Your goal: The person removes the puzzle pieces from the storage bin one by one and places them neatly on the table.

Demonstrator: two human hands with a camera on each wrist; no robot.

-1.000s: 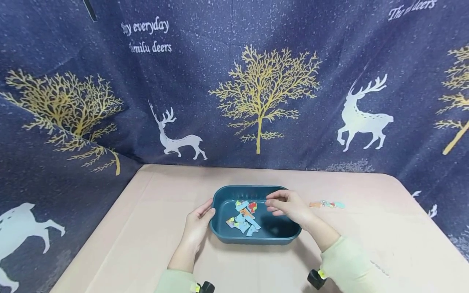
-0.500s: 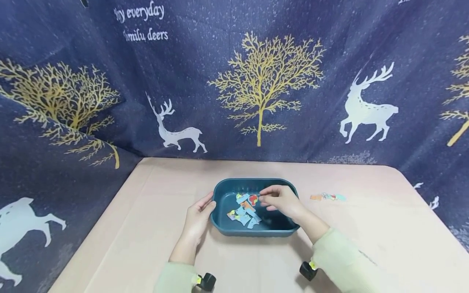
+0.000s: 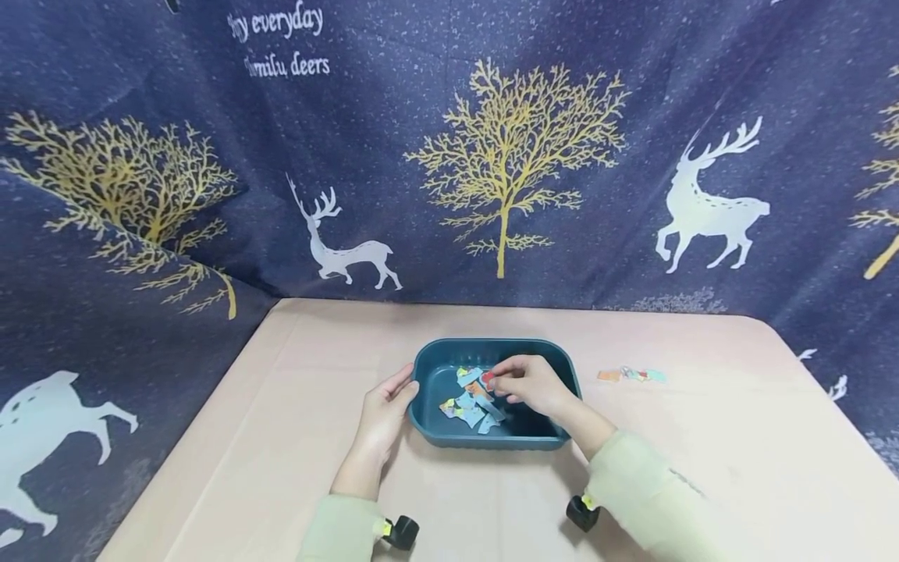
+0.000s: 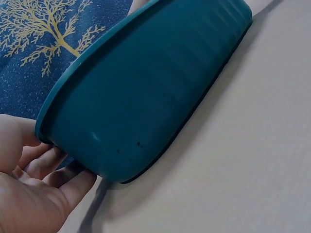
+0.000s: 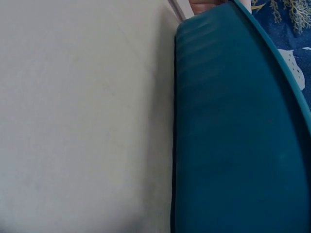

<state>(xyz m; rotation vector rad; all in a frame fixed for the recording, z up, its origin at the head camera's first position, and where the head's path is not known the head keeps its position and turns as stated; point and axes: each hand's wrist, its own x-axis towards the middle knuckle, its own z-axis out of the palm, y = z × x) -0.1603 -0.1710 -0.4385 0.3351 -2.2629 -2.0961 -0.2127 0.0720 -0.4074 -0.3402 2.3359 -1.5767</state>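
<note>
In the head view, a dark teal plastic basin sits on the table with several flat, torn-looking picture pieces inside, mostly light blue. My left hand holds the basin's left end; the left wrist view has the thumb at the rim and the fingers against the outer wall. My right hand reaches over the basin's right side. Its thumb and index fingertips are right at a small red piece, partly covering it; I cannot tell whether they pinch it. In the right wrist view the basin wall hides this hand.
A short row of joined picture pieces, orange to light blue, lies on the table to the right of the basin. The pale pink table ends at a dark blue cloth printed with deer and trees. Each wrist carries a small black camera.
My right hand has moved left and inward over the basin, bringing its fingertips to the red piece. My left hand keeps its hold on the basin. The head view has tilted slightly down.
</note>
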